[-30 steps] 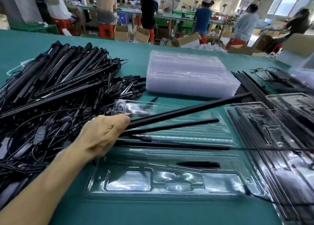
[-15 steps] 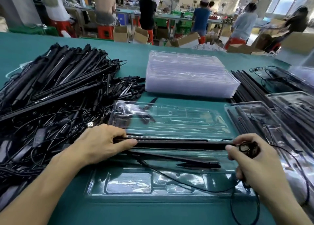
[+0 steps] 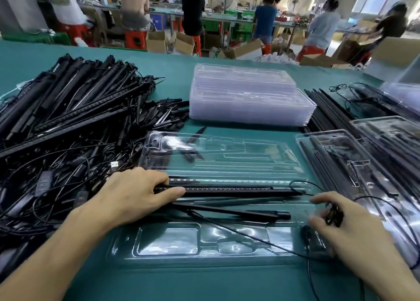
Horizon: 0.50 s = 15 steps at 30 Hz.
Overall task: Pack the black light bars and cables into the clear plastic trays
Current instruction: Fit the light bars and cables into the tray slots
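An open clear plastic tray [image 3: 172, 241] lies in front of me on the green table. A black light bar [image 3: 238, 190] lies along its middle channel, and my left hand [image 3: 136, 196] holds the bar's left end between thumb and fingers. A thinner black rod [image 3: 238, 212] lies slanted just below it. My right hand [image 3: 345, 228] is at the tray's right end and grips a small coiled bundle of black cable [image 3: 333, 216]; a thin wire runs from it across the tray.
A heap of black light bars and tangled cables [image 3: 68, 123] covers the table's left. A stack of clear trays [image 3: 247, 96] stands behind. Packed trays [image 3: 354, 164] and loose bars [image 3: 327, 109] lie on the right. Several people work at benches beyond.
The light bar came down from a raised slant into the tray's channel. My right hand entered with the cable bundle, then slid a little down and away from the bar's right end.
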Available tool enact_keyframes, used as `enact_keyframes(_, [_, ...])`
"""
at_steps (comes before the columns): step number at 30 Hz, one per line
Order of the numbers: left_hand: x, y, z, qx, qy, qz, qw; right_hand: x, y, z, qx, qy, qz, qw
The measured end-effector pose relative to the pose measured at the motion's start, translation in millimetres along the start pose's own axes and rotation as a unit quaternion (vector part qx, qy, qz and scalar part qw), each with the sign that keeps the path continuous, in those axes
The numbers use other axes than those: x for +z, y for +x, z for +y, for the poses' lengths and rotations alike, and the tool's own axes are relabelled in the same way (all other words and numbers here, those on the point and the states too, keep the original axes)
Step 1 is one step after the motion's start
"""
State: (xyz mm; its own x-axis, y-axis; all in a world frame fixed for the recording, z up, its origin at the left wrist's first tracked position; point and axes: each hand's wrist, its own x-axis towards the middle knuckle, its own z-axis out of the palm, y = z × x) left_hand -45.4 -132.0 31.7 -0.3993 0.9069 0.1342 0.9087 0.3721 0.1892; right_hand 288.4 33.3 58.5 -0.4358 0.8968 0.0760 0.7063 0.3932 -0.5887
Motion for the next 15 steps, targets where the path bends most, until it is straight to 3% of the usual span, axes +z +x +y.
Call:
enact_keyframes(6, [-2.5,0.1,4.7,0.030,-0.064,-0.010,0.997,2.5,-9.6,-2.9,-0.025,0.015,-0.082,0.996])
enact_keyframes(12, [-8.3,-0.5,9.6,0.049,-0.064,-0.088,0.993,10.7,-9.7,-7.2,-0.038,-0.003,-0.070,0.997])
enact_keyframes(15, [-11.3,-1.7,6.7,0.053,-0.039,-0.090,0.994,15.3,-11.0,-8.5,-0.033,-0.013,-0.051,0.998])
